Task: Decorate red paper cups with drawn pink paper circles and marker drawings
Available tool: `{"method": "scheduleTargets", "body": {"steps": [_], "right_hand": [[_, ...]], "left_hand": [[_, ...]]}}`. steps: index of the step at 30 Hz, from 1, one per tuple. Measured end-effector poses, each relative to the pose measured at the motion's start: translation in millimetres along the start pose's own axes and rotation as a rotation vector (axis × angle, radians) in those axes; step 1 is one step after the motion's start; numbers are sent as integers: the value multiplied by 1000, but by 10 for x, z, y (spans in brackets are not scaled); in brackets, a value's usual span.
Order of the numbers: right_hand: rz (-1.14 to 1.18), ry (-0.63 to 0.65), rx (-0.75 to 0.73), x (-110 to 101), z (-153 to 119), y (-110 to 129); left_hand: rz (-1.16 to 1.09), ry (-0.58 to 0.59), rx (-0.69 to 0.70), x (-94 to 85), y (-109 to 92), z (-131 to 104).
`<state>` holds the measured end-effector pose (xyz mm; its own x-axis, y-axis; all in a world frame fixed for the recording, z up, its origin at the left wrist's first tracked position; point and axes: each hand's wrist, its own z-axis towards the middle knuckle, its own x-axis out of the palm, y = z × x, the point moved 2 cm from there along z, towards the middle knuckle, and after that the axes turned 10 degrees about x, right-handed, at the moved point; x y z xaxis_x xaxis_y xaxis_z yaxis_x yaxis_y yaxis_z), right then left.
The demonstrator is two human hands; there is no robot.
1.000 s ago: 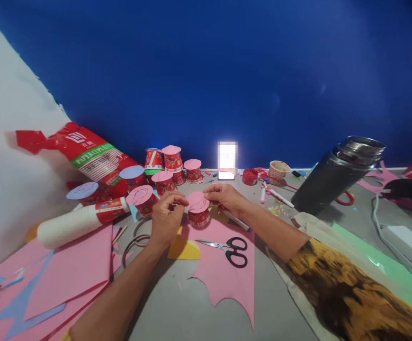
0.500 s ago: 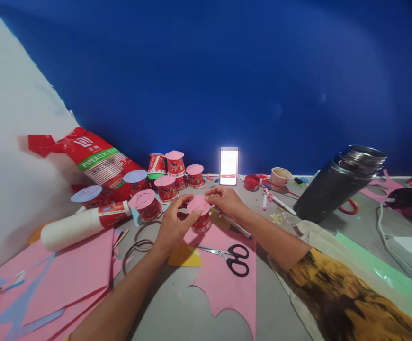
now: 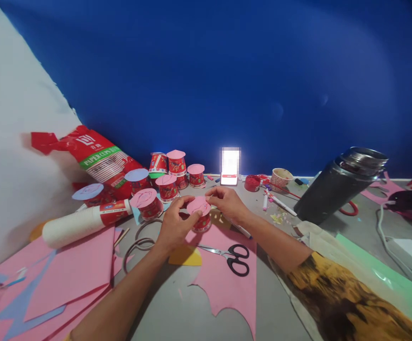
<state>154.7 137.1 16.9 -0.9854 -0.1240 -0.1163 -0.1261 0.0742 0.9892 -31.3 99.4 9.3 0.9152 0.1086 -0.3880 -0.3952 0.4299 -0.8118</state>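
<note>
In front of me an upside-down red paper cup (image 3: pixel 201 224) carries a pink paper disc (image 3: pixel 197 206) with lines drawn on it. My left hand (image 3: pixel 177 219) grips the disc and cup from the left, its thumb on the disc's near side. At the far right rim, my right hand (image 3: pixel 226 201) pinches the edge of the disc. Black-handled scissors (image 3: pixel 232 256) lie open on a cut sheet of pink paper (image 3: pixel 227 289) just nearer to me.
Several paper-topped cups (image 3: pixel 147 204) stand behind on the left, near a bag of paper cups (image 3: pixel 103 158) and a sleeve of white cups (image 3: pixel 74 227). A lit phone (image 3: pixel 229 166) leans on the blue wall. A dark flask (image 3: pixel 334 189) and markers (image 3: pixel 280 204) are on the right.
Both hands stay on the paper disc and cup with hardly any movement. The whole view has shifted very slightly.
</note>
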Motion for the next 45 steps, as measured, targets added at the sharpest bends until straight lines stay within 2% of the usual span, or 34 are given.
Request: {"method": "scheduleTargets", "body": {"steps": [6,11,15,19,22,28,39,45], "right_hand": [[-233,86,-157,-90,-105,94],[-351,145,-217,-112,-86,27],[-369,172,-212,-120,-72,-5],[-393,170,-190,-125,-86,21],[-397,169,-186,-123,-88,32],[-394,176,-200,-128,-83,19],[-441,169,-290,-141,-70,7],[-423,167,-292,-137,-62,-20]], "left_hand": [[-28,-11,-9,15,-2,-3],[-18,4,-9,18,7,-9],[-70,11,-39,-28,-7,11],[-279,-33,-166,-101,-43,44],[-301,-25,-243,-125,-76,52],[-214,51,-214,-109,-122,54],[-176,70,-210,-138,-135,63],[-250,62,-267,-108,-137,52]]}}
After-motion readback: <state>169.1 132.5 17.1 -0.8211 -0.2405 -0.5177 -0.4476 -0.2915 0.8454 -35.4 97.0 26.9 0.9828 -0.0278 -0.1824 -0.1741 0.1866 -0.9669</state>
